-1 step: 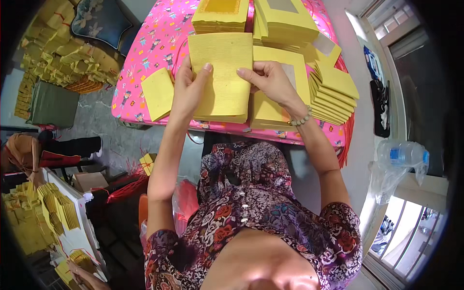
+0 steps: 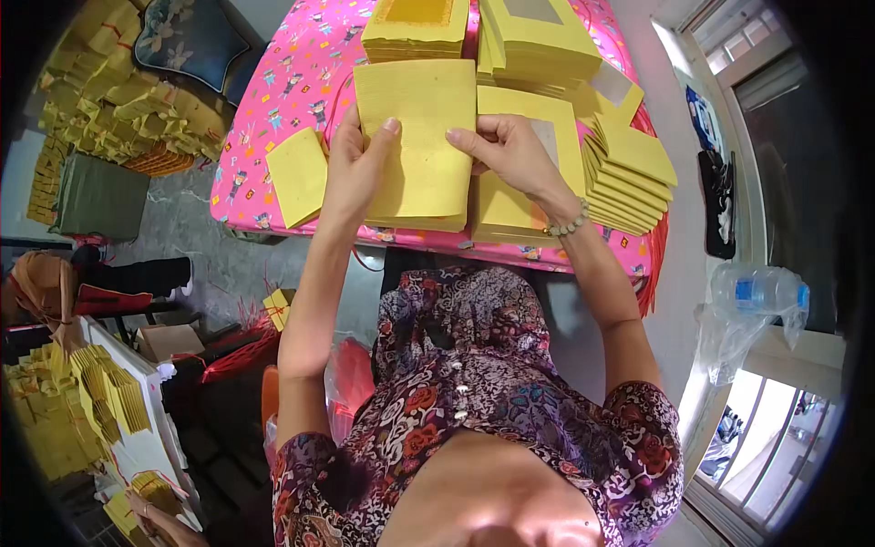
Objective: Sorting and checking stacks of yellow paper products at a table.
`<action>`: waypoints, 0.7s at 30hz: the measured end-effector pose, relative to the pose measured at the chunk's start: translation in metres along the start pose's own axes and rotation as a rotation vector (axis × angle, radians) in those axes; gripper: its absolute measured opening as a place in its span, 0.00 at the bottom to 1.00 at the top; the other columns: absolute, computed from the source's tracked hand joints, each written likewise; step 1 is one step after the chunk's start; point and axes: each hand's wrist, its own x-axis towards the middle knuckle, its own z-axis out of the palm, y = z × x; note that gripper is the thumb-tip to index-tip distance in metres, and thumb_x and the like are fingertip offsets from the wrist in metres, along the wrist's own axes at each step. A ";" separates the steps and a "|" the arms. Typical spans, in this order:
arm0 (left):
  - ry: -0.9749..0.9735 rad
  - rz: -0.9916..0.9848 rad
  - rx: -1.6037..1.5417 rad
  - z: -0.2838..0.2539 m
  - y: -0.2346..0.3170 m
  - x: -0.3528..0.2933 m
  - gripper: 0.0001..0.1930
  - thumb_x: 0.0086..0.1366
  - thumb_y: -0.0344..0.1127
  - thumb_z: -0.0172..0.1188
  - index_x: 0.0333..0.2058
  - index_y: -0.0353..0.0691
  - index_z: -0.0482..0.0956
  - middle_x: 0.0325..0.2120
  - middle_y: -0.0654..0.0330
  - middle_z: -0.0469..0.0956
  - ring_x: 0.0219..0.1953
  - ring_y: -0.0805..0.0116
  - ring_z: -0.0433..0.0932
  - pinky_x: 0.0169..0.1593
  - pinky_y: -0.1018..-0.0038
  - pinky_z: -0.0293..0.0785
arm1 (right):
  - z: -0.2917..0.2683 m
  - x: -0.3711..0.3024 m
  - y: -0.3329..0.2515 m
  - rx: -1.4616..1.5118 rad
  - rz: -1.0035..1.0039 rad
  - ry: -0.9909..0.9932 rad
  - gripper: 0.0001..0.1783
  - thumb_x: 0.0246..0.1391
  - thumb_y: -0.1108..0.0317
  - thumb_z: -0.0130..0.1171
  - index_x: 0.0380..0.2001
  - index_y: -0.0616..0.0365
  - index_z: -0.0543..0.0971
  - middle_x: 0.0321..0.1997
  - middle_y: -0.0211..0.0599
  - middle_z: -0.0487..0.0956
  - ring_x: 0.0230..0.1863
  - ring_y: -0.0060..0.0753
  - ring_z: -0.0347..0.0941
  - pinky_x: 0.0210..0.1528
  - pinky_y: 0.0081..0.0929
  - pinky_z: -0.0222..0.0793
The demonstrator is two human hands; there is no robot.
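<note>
Both my hands grip a folded yellow paper packet [image 2: 419, 109] with fine lines across its face. My left hand [image 2: 357, 169] holds its left edge, thumb on top and fingers behind. At the right edge, my right hand [image 2: 512, 157] pinches it with the thumb in front, the other fingers curled beside and partly hidden. More yellow paper [image 2: 419, 222] shows below the packet's lower edge. To the left lies a loose yellow paper piece [image 2: 297, 178]. Beside my right hand are a yellow stack with a grey patch [image 2: 519, 210] and a fanned pile of folded packets [image 2: 629, 196].
Taller yellow paper stacks [image 2: 415, 36] stand at the back of the pink patterned table cover [image 2: 273, 87]. Red strings [image 2: 653, 273] hang off its right edge. At lower left, another person's hand [image 2: 153, 515] is near packets on a white table [image 2: 137, 447]. Yellow bundles [image 2: 137, 91] fill the far left.
</note>
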 end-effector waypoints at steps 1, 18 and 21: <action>0.009 -0.018 -0.018 0.000 0.000 0.000 0.18 0.66 0.27 0.50 0.54 0.31 0.64 0.48 0.55 0.74 0.48 0.71 0.73 0.51 0.75 0.69 | -0.001 0.000 0.003 0.001 0.003 0.000 0.18 0.55 0.57 0.60 0.30 0.64 0.81 0.21 0.24 0.77 0.22 0.11 0.67 0.25 0.13 0.65; 0.056 -0.030 -0.042 -0.011 -0.004 0.008 0.17 0.66 0.28 0.50 0.53 0.32 0.64 0.46 0.55 0.75 0.47 0.71 0.75 0.49 0.74 0.72 | 0.007 0.004 0.009 -0.057 0.016 -0.062 0.18 0.53 0.56 0.62 0.27 0.63 0.81 0.18 0.22 0.75 0.19 0.10 0.66 0.21 0.14 0.64; 0.089 -0.043 -0.052 -0.014 -0.004 0.009 0.17 0.66 0.28 0.50 0.52 0.33 0.65 0.47 0.55 0.74 0.47 0.71 0.74 0.49 0.74 0.71 | 0.001 0.005 0.019 -0.157 0.065 -0.120 0.18 0.53 0.57 0.62 0.27 0.64 0.80 0.18 0.21 0.74 0.19 0.09 0.66 0.20 0.15 0.62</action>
